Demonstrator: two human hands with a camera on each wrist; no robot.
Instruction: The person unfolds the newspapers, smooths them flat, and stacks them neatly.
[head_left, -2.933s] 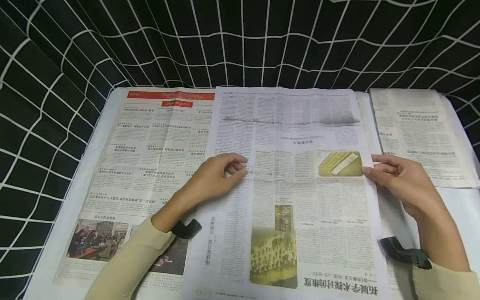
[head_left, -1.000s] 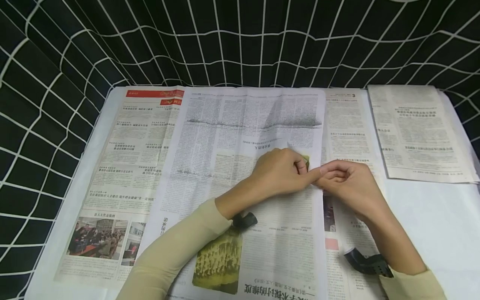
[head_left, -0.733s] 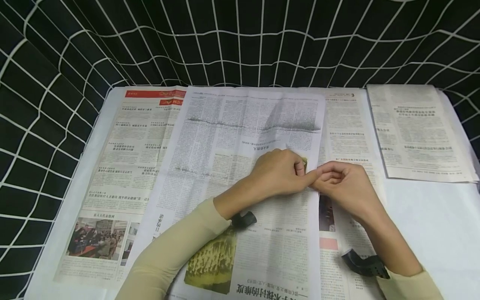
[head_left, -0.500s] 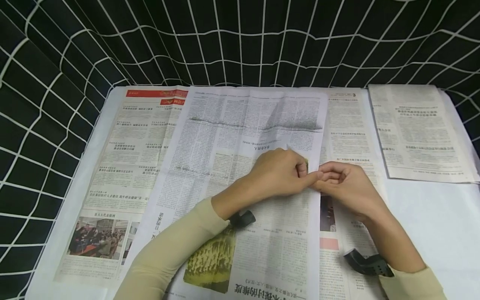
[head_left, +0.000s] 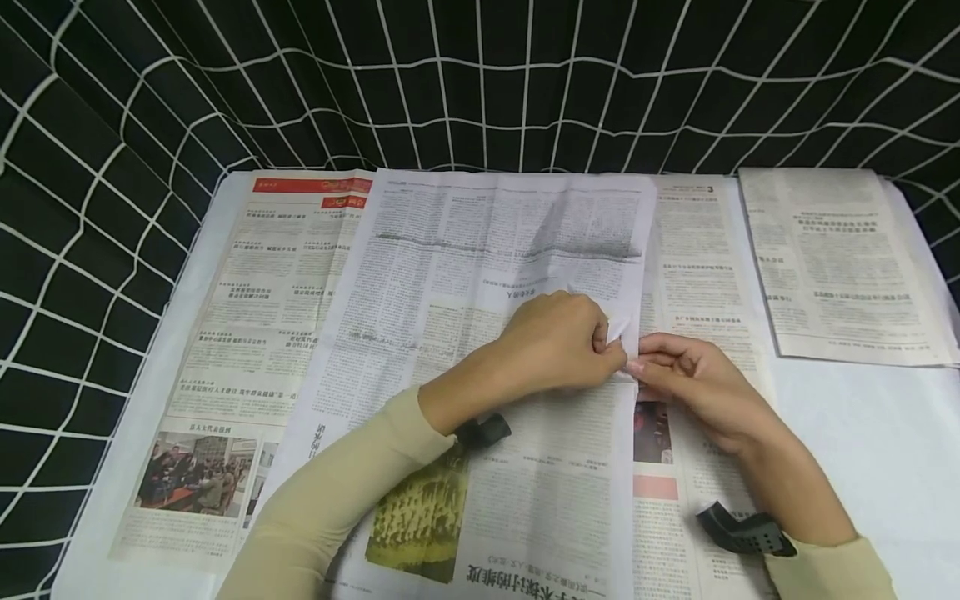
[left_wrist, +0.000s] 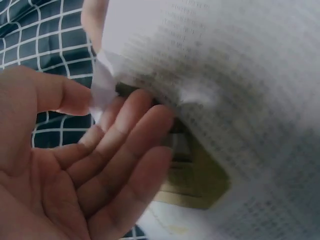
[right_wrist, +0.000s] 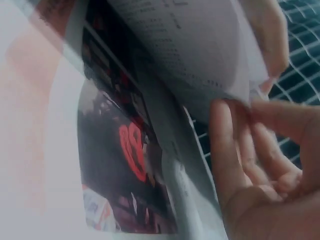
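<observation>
A printed newspaper sheet (head_left: 465,250) lies uppermost in the middle, over another newspaper. My left hand (head_left: 558,342) reaches across it and pinches its right edge between thumb and curled fingers. Close beside, my right hand (head_left: 697,383) pinches the same edge between thumb and fingers. The paper is puckered and raised between the two hands. In the left wrist view the sheet (left_wrist: 240,65) bends up over the left fingers (left_wrist: 135,150), by a yellowish printed picture. In the right wrist view the right fingers (right_wrist: 225,145) meet the thumb at the lifted sheet's edge (right_wrist: 240,80).
Under the top sheet, a red-headed newspaper (head_left: 247,325) shows on both sides. A folded newspaper (head_left: 847,275) lies at the far right on the white table (head_left: 862,433). Black cloth with white grid lines (head_left: 480,92) rises behind and at the left.
The top sheet has shifted left, and my left hand has crossed to its right edge beside the right hand. Just now the edge puckered as the hands drew slightly apart.
</observation>
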